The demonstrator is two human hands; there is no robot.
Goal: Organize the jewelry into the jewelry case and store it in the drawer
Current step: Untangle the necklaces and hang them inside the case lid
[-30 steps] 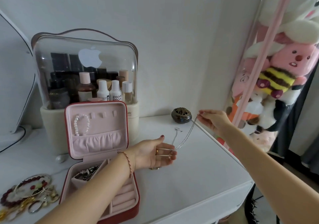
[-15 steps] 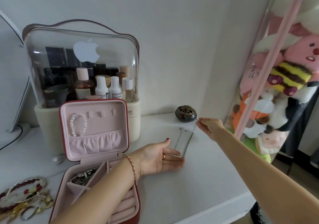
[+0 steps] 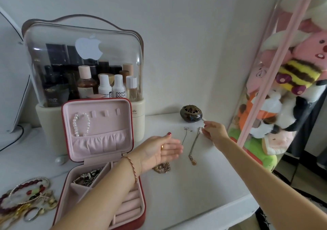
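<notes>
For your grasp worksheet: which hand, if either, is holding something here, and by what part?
The right hand pinches the clasp end of the thin chain necklace, which lies stretched on the white tabletop. The left hand is flat and open, holding nothing.

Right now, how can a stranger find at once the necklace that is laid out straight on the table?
Start at the open jewelry case and move right past the left hand. The necklace lies stretched on the white table, clasp end at the right hand. Unlike the tangled gold chain, it is straight and ends in a small pendant.
</notes>
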